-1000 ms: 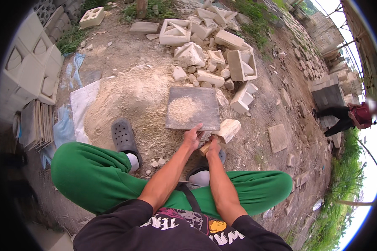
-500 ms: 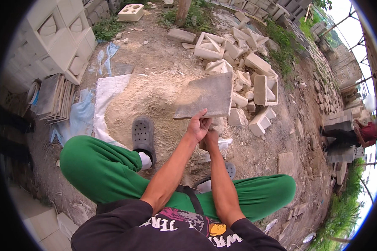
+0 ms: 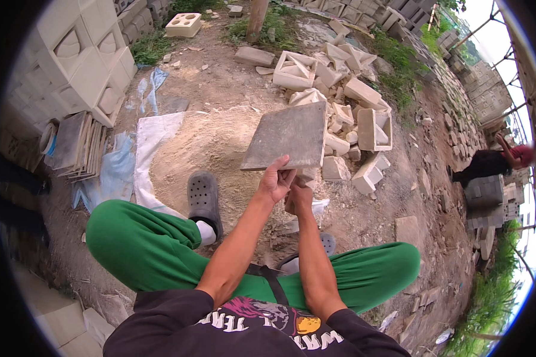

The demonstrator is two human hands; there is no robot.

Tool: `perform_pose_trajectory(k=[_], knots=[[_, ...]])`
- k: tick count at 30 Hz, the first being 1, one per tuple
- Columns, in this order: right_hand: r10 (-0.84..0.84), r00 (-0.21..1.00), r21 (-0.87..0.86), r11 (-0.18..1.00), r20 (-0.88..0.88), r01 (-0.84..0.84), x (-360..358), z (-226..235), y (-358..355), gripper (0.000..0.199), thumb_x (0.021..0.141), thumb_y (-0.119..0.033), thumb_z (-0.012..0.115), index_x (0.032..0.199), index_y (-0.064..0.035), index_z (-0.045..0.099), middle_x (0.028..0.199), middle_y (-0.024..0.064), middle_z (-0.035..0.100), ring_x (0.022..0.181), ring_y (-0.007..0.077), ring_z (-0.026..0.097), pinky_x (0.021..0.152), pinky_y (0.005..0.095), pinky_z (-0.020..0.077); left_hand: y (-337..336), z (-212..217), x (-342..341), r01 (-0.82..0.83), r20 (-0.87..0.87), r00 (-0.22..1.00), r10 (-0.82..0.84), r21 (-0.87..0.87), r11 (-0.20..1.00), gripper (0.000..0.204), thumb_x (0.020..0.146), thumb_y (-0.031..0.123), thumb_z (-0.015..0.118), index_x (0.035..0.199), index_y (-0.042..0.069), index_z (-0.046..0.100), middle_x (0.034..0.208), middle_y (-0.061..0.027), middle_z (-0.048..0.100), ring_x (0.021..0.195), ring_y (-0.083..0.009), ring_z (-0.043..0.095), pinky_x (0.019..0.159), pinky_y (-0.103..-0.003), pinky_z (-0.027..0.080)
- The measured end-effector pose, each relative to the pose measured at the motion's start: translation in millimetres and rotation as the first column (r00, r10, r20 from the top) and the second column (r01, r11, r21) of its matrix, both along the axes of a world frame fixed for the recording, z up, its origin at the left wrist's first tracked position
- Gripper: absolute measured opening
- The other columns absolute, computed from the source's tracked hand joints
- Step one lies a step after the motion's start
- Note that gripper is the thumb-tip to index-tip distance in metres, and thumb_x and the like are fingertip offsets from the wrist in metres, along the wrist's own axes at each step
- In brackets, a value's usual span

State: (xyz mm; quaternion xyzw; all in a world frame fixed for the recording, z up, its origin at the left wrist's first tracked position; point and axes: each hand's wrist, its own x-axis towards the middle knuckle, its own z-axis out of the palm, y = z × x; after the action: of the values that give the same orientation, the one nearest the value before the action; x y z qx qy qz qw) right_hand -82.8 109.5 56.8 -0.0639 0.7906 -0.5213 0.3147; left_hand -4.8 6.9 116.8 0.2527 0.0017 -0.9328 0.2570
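Pinching one flat, square, dusty grey board [image 3: 290, 134] by its near edge, the left-hand grip [image 3: 274, 182] holds it tilted over one grainy sand heap [image 3: 205, 140]. Pale powder earlier on its face has gone. The right-hand grip [image 3: 301, 195] encloses one brown, partly hidden handle [image 3: 289, 205].

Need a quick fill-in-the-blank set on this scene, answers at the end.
1. The left hand grips a square board whose color is ____.
2. The sheet showing at the edge of the sandy pile is ____.
3. The broken blocks lie toward the person's ____ side of that pile.
4. The person's trousers are ____.

Missing words: gray; white; right; green.
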Motion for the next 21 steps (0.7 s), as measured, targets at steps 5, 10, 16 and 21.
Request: perform_pose_trajectory(k=[5, 10, 16, 21], knots=[[-0.369, 0.925, -0.049, 0.926, 0.089, 0.374, -50.8, -8.8, 57.8, 0.02, 0.077, -0.013, 0.072, 0.085, 0.0026, 0.063, 0.072, 0.0108, 0.061, 0.053, 0.0223, 0.059, 0.047, 0.0369, 0.0492, 38.9, -14.3, -20.4, 0.181, 0.098, 0.981, -0.168, -0.139, 0.974, 0.018, 0.088, 0.014, 0.074, 0.102, 0.007, 0.064, 0.099, -0.0043, 0.07, 0.094, -0.0152, 0.068, 0.088, -0.029, 0.058], [-0.568, 0.819, 0.039, 0.823, 0.079, 0.567, -73.5, -24.8, 132.3, 0.034, 0.074, -0.016, 0.077, 0.092, 0.0107, 0.066, 0.078, 0.0155, 0.066, 0.062, 0.024, 0.066, 0.05, 0.0381, 0.0515, 77.8, -61.1, -32.3, 0.319, 0.244, 0.931, -0.272, -0.18, 0.931, 0.025, 0.086, 0.009, 0.074, 0.108, 0.003, 0.063, 0.105, -0.0074, 0.069, 0.094, -0.0195, 0.068, 0.088, -0.034, 0.059], [-0.613, 0.787, -0.034, 0.787, 0.066, 0.616, -60.0, -29.0, 159.1, 0.03, 0.077, -0.017, 0.073, 0.091, 0.0079, 0.063, 0.069, 0.0142, 0.062, 0.045, 0.026, 0.06, 0.04, 0.0378, 0.0498, 117.6, -116.9, -31.7, 0.344, 0.318, 0.897, -0.309, -0.061, 0.937, 0.022, 0.089, 0.006, 0.072, 0.108, 0.004, 0.063, 0.106, -0.0084, 0.067, 0.098, -0.0213, 0.066, 0.093, -0.037, 0.056], [-0.508, 0.855, 0.104, 0.86, 0.101, 0.499, -41.5, -2.4, 137.5, 0.035, 0.074, -0.02, 0.076, 0.087, 0.0105, 0.063, 0.071, 0.0152, 0.064, 0.049, 0.0248, 0.064, 0.044, 0.0368, 0.0525, 117.5, -163.9, -18.5, 0.354, 0.401, 0.867, -0.297, -0.075, 0.932, 0.02, 0.09, 0.012, 0.072, 0.106, 0.003, 0.063, 0.105, -0.0091, 0.067, 0.099, -0.0219, 0.066, 0.091, -0.037, 0.057]])
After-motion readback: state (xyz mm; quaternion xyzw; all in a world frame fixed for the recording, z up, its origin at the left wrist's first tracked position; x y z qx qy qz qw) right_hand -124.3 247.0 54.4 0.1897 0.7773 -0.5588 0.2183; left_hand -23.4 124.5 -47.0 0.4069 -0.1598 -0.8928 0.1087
